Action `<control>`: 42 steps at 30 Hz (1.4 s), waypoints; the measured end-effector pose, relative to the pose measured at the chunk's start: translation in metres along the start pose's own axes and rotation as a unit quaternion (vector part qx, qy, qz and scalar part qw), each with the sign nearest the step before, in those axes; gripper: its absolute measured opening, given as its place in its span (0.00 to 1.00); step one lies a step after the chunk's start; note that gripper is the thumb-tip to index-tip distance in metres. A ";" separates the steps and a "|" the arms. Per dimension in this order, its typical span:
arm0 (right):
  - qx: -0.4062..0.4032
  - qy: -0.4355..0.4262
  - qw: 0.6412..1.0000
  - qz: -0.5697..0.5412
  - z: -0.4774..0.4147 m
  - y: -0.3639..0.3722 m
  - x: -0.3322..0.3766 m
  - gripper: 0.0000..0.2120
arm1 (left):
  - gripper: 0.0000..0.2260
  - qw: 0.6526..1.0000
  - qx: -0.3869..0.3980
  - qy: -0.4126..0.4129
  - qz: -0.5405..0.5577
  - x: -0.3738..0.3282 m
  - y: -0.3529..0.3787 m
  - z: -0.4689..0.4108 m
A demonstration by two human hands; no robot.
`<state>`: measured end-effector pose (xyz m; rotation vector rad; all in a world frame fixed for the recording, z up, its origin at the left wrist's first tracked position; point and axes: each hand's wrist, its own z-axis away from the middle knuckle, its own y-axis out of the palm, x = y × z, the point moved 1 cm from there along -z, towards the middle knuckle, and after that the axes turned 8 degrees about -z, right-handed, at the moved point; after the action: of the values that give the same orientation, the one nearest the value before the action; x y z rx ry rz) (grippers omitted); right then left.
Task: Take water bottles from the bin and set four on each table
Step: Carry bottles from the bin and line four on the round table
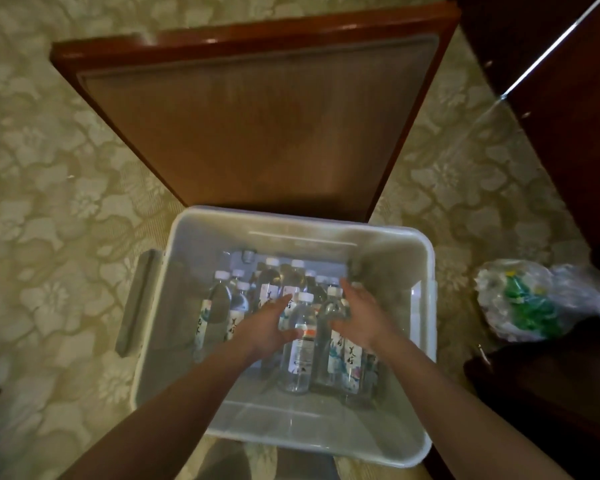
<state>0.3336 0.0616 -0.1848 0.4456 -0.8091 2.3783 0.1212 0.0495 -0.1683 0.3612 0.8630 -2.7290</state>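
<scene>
Head view looks down into a white translucent plastic bin (293,432) that stands just in front of a dark red wooden bench with a brown top (257,116). Many clear plastic water bottles with white caps (300,344) stand close together inside the bin, in its far and middle part. Both bare hands reach in among them. The left hand (271,327) hovers over the bottles with straight fingers, its grip wide. The right hand (357,317) also has stretched fingers and a wide grip, and it touches the shoulder of one bottle. A crumpled clear plastic bag with green things inside (520,303) lies on the pale flowered carpet (49,202) to the right.
</scene>
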 end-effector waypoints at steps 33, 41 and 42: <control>-0.090 -0.068 0.992 -0.058 0.041 0.011 0.067 0.37 | 0.34 0.950 -0.160 -0.032 0.267 0.030 0.002 0.042; -0.094 -0.139 0.957 -0.235 0.094 -0.011 0.138 0.30 | 0.32 0.919 -0.231 0.032 0.318 0.045 -0.063 0.125; -0.092 -0.152 0.952 -0.248 0.101 -0.013 0.150 0.30 | 0.33 0.914 -0.247 0.038 0.320 0.049 -0.072 0.136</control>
<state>0.2377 0.0678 -0.0312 0.8432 -0.9169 1.7769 0.0317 0.0182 -0.0376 0.5294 1.1629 -1.8368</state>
